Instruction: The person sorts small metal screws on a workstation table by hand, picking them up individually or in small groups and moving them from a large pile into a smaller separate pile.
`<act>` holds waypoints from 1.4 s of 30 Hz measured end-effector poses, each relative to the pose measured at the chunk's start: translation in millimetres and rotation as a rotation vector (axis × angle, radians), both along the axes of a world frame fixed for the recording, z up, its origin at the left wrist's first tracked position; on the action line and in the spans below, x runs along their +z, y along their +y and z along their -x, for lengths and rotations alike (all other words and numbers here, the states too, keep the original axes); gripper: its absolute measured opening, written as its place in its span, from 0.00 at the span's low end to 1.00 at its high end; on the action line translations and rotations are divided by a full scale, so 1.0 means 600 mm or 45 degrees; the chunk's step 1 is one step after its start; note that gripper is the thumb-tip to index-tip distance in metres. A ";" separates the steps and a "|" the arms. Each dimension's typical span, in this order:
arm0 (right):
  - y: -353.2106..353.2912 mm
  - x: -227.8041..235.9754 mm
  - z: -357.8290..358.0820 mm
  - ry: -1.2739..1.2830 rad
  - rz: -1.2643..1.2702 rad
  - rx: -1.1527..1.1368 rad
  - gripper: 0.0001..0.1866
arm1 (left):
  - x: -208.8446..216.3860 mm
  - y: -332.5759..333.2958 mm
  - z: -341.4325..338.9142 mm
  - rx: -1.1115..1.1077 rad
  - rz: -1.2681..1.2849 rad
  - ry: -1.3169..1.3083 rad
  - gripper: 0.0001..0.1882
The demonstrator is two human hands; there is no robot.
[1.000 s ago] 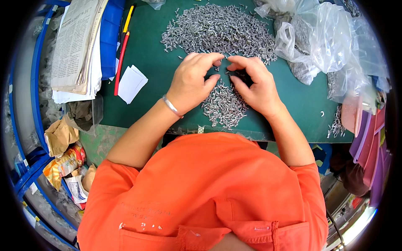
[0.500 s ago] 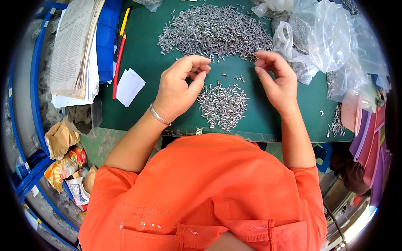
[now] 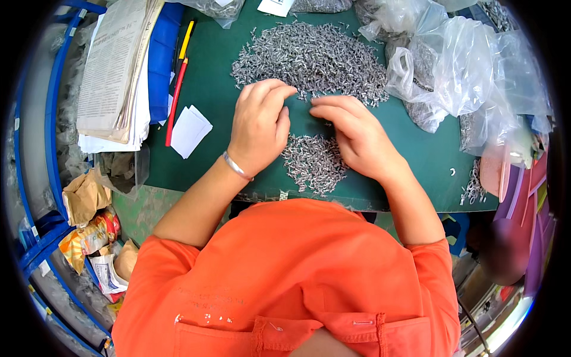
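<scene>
A big heap of small silver metal parts (image 3: pixel 309 59) lies at the far side of the green mat (image 3: pixel 214 107). A smaller pile of the same parts (image 3: pixel 312 163) sits close to me. My left hand (image 3: pixel 259 125) rests palm down between the two piles, its fingertips at the near edge of the big heap. A thin silver bangle circles that wrist. My right hand (image 3: pixel 357 140) lies beside it, fingers pointing left and touching the mat above the small pile. Whether either hand pinches any parts is hidden under the fingers.
Clear plastic bags (image 3: pixel 458 71) holding more metal parts crowd the right side. A stack of newspapers (image 3: pixel 113 65), a blue folder (image 3: pixel 162 53), red and yellow pens (image 3: pixel 177 95) and white paper slips (image 3: pixel 190 131) lie to the left. Snack wrappers (image 3: pixel 89 238) sit below the table edge.
Both hands have come back together between the piles after spreading apart toward the big heap half a second ago. The small pile stays where it was.
</scene>
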State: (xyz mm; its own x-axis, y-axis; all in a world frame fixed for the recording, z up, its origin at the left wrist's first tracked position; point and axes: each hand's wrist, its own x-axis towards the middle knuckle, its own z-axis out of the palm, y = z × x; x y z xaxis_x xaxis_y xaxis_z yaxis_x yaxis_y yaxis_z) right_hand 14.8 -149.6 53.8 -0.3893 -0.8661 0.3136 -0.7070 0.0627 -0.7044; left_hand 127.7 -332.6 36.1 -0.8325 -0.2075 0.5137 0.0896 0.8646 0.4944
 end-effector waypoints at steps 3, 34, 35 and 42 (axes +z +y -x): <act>-0.023 -0.012 0.008 0.127 -0.013 0.059 0.25 | -0.011 -0.008 -0.004 -0.227 -0.223 -0.121 0.19; -0.023 -0.022 -0.001 0.059 0.032 0.059 0.28 | -0.002 -0.001 -0.033 -0.188 -0.367 -0.224 0.24; -0.019 -0.016 0.002 0.052 0.020 0.090 0.28 | 0.000 -0.001 -0.034 -0.227 -0.383 -0.256 0.25; 0.001 -0.026 0.005 -0.258 0.012 -0.302 0.22 | -0.005 -0.001 -0.034 -0.117 -0.481 -0.256 0.25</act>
State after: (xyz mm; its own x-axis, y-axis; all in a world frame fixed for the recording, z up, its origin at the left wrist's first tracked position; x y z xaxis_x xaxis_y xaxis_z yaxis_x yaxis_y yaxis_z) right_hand 12.1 -149.2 38.3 -0.6359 -0.7408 0.2167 -0.5183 0.2019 -0.8310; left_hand 148.1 -333.2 33.3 -0.9319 -0.2700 0.2421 0.0276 0.6128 0.7897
